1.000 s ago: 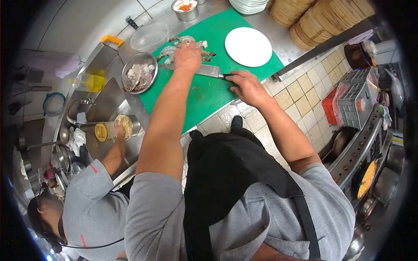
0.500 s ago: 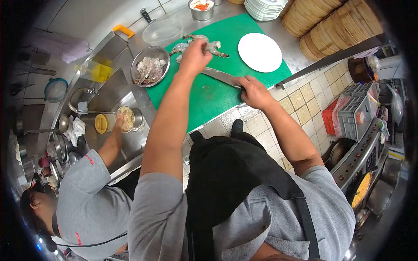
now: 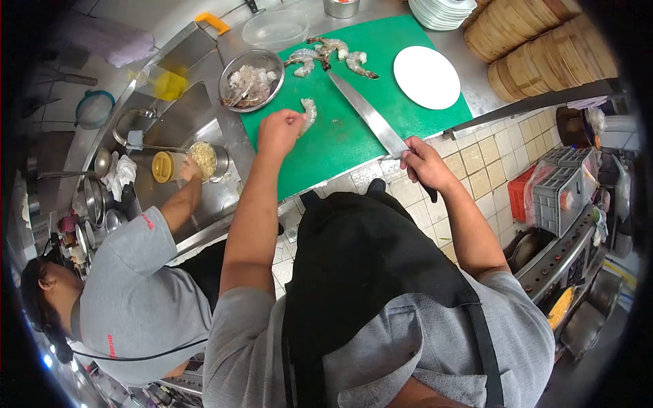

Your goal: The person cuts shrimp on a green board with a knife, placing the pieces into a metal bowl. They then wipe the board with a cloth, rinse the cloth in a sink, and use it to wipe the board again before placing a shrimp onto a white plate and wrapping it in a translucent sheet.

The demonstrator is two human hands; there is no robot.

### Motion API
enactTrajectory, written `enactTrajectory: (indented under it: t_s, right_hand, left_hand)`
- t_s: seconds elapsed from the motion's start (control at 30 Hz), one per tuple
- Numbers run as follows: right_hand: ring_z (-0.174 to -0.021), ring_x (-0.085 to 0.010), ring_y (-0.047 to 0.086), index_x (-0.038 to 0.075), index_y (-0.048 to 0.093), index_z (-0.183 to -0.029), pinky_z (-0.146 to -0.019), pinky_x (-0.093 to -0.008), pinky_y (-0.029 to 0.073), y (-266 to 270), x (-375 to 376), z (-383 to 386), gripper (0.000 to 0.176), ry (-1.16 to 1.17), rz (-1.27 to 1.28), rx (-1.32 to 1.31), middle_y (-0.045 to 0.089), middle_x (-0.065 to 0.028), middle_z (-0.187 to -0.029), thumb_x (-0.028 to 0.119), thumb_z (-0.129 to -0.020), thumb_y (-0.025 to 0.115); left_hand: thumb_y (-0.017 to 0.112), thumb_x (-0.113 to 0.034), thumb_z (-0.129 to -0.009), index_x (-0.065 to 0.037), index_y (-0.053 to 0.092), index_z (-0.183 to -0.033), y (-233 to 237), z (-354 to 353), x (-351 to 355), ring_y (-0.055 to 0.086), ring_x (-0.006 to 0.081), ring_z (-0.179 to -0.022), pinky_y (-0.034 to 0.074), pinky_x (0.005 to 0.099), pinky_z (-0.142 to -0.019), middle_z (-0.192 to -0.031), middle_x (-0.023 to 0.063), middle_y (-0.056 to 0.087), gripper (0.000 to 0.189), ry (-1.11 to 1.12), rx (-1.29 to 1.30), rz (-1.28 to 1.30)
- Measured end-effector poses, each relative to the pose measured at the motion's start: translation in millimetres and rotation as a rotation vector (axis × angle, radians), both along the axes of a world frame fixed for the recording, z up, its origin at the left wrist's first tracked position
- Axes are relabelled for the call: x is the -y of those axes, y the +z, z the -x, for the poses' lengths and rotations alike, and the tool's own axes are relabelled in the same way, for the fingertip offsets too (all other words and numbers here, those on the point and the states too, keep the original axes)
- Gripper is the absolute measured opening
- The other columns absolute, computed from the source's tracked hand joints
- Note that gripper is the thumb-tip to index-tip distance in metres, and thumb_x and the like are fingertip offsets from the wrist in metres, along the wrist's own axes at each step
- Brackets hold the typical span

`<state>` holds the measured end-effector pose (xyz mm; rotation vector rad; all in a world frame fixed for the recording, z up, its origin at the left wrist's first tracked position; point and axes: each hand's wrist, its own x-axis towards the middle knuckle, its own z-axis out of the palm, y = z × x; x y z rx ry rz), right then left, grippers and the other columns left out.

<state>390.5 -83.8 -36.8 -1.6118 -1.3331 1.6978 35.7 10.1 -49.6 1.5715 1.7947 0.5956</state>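
Left hand (image 3: 279, 134) drawn toward body, fingers pinching shrimp (image 3: 309, 113); right hand (image 3: 423, 162) gripping knife (image 3: 371, 116) slanting forward-left.

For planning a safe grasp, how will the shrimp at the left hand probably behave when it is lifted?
The shrimp is likely slippery: its surface looks raw and translucent. Its slim body suggests little weight, and its curve suggests it may flex.

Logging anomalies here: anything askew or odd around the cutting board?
Mildly: the white plate overhangs the right edge of the green cutting board, not lying fully on it, so it may sit slightly unevenly.
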Motion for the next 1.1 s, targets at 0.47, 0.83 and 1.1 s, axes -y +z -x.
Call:
enactTrajectory:
  t_s: [0.47,0.83,1.1]
  right_hand:
    - [-0.051,-0.0079,0.046,0.026,0.043,-0.153,-0.049,-0.025,0.043,14.5,13.0,12.4,0.055,0.136,0.06,-0.039,0.052,0.0004,-0.071,0.009,-0.101,0.049]
    - [-0.048,-0.0064,0.042,0.024,0.044,-0.152,-0.046,-0.0231,0.039,25.4,17.8,1.8,0.053,0.149,0.175,-0.083,0.048,0.0021,-0.067,0.009,-0.102,0.052]
    - [-0.049,-0.0072,0.045,0.021,0.045,-0.152,-0.046,-0.0233,0.041,17.7,48.5,-0.3,0.053,0.17,0.248,-0.198,0.052,0.0006,-0.069,0.006,-0.101,0.051]
  left_hand:
    - [0.084,-0.018,-0.08,0.003,0.074,-0.107,-21.5,-13.7,-35.0,0.061,0.0106,-0.062,0.055,0.027,-0.058,-0.083,0.008,0.073,0.036,-0.012,0.038,0.108]
    - [0.08,-0.014,-0.083,0.001,0.074,-0.11,1.8,-20.2,-29.6,0.062,0.0096,-0.062,0.057,0.0267,-0.059,-0.085,0.0072,0.073,0.032,0.046,0.179,0.251]
    - [0.078,-0.011,-0.084,0.003,0.072,-0.105,-8.0,-19.3,-29.4,0.06,0.0089,-0.058,0.054,0.026,-0.053,-0.08,0.0058,0.071,0.026,0.095,0.249,0.234]
